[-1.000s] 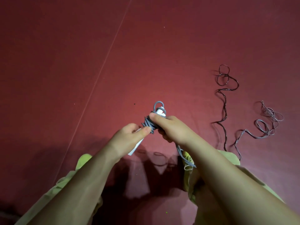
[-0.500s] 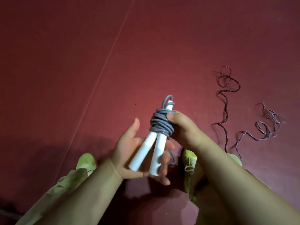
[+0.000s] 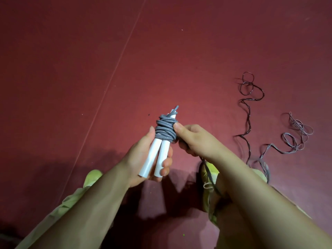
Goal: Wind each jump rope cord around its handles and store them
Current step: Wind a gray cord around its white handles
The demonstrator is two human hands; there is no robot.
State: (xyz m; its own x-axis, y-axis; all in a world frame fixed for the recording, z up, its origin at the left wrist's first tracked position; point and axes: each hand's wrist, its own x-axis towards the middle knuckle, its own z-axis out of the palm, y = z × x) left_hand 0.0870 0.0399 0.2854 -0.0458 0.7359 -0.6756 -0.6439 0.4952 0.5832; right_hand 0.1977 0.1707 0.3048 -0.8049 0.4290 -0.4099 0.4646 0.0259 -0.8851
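Fingers of the left hand (image 3: 143,159) curl around two white handles (image 3: 157,156) and hold them side by side, thumb up along the left one. Both handles tilt, top ends leaning a little to the right, bottom ends poking out just below the curled fingers. Right above that hold, a grey cord (image 3: 165,130) is wound many times around the top part of both handles, in a fat messy bundle. One short grey end sticks up past the handle tops. Touching the right side of the bundle is the right hand (image 3: 195,141). Its thumb presses on the wound cord, and its other fingers curl under, pinching the cord that is left over. That loose part of the cord drops down from under the right hand, past a yellow-green shoe (image 3: 209,174), and goes out of sight behind the right arm. Another yellow-green shoe (image 3: 92,177) peeks out below and to the left of the left hand. Light green trouser legs (image 3: 59,209) show under both arms. Everything is over a dark red floor (image 3: 71,69) with a thin pale line running across it. Far to the right of both hands, well apart from them, two thin ropes lie loose on the floor: a dark rope (image 3: 248,108) in squiggles, and a pale rope (image 3: 294,135) in tangled loops beside it.
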